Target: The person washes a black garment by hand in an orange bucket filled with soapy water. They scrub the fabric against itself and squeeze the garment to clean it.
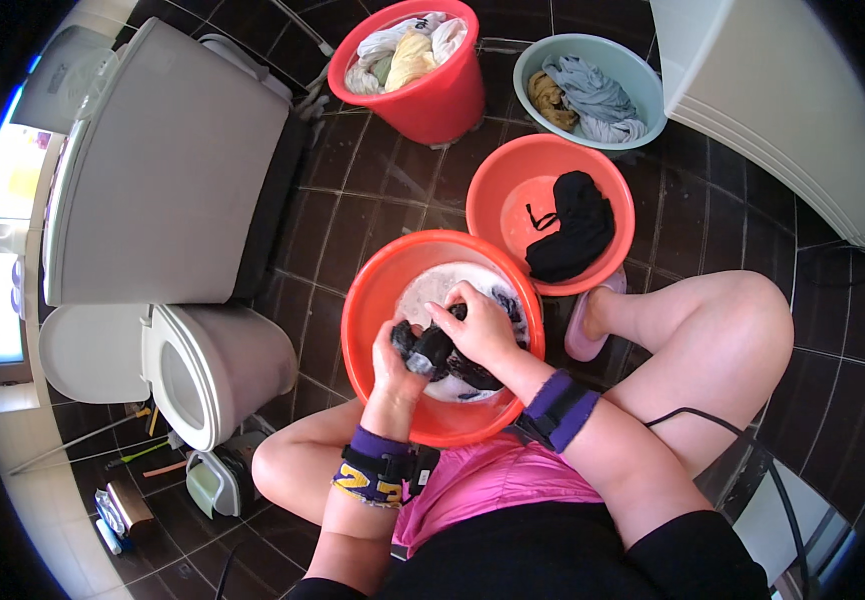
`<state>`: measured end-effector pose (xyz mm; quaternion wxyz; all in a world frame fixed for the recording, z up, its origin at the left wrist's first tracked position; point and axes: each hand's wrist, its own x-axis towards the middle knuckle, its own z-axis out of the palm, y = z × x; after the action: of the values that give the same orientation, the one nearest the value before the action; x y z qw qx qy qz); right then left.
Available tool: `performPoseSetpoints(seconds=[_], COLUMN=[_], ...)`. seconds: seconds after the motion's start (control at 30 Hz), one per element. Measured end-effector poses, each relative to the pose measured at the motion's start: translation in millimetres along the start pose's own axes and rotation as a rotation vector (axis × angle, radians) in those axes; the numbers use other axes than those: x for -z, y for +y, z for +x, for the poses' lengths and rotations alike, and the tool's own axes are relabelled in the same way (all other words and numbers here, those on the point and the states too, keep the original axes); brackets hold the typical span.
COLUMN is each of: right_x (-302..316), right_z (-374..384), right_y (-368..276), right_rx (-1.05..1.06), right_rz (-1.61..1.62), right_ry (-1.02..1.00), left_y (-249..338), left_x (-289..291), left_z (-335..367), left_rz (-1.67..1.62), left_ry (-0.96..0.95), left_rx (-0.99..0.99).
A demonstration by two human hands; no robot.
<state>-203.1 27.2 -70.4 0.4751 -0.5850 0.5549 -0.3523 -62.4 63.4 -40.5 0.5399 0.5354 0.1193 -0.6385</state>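
A wet black garment (435,347) with soap foam on it is bunched up between my two hands, over an orange-red basin (356,325) of sudsy water (443,284). My left hand (396,360) grips the left part of the cloth, fingers curled round it. Close beside it, my right hand (482,327) pinches the cloth from above with thumb and fingers. More dark cloth (475,372) hangs or lies in the foam below my right hand; where one piece ends I cannot tell. The basin stands between my legs.
Touching this basin, a second orange-red basin (493,215) holds a black garment (583,225). Behind stand a red bucket (443,105) of light laundry and a pale green basin (536,60) with clothes. A toilet (238,365) and washing machine (178,170) are left. A black cable (778,480) runs at right.
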Motion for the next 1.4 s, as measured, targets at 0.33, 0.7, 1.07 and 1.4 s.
performPoseSetpoints(seconds=[0.33, 0.7, 1.07, 1.4], right_x=[19.3, 13.4, -2.4, -6.6], right_z=[19.3, 22.1, 16.3, -37.0], right_y=[28.4, 29.4, 37.7, -51.9], right_rx=[0.048, -0.287, -0.044, 0.453], right_rz=[0.064, 0.37, 0.139, -0.043], right_ry=[-0.572, -0.416, -0.291, 0.052], left_y=[45.1, 28.3, 20.9, -31.8], left_x=[38.4, 58.2, 45.2, 36.7], left_z=[0.5, 16.8, 23.7, 17.9], left_rz=[0.075, 0.233, 0.301, 0.27], left_ry=[-0.451, -0.105, -0.013, -0.28], left_rx=[0.024, -0.051, -0.086, -0.304])
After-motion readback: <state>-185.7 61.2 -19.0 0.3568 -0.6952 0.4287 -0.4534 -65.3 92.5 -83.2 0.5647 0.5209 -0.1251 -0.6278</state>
